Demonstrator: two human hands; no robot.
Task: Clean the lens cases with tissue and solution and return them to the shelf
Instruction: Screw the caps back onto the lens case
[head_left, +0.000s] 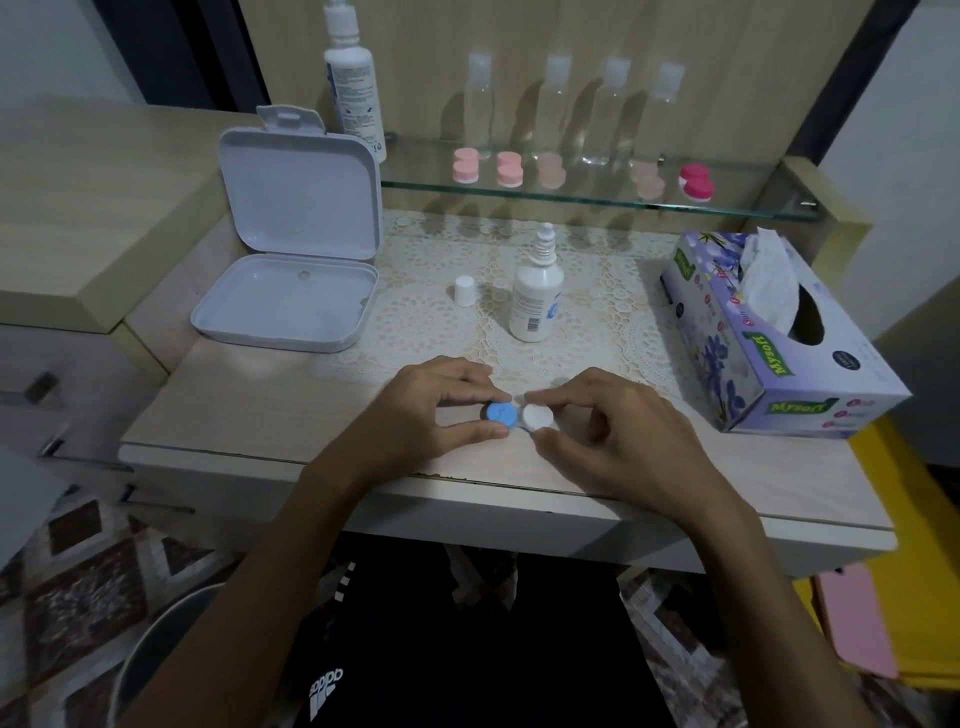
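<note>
A lens case (518, 414) with one blue cap and one white cap lies on the table near its front edge. My left hand (435, 410) pinches the blue cap between thumb and fingers. My right hand (608, 426) pinches the white cap the same way. Behind them stands an uncapped solution bottle (536, 293), with its white cap (464, 290) to its left. A tissue box (769, 338) with a tissue sticking out sits at the right. Several pink lens cases (509, 169) and a darker pink one (696, 181) rest on the glass shelf (597, 196).
An open white plastic box (291, 291) stands at the table's left. A tall white bottle (353, 88) and several clear bottles (613, 111) line the back of the shelf. A lace mat (613, 291) covers the table's middle. A grey bin (171, 654) sits on the floor below left.
</note>
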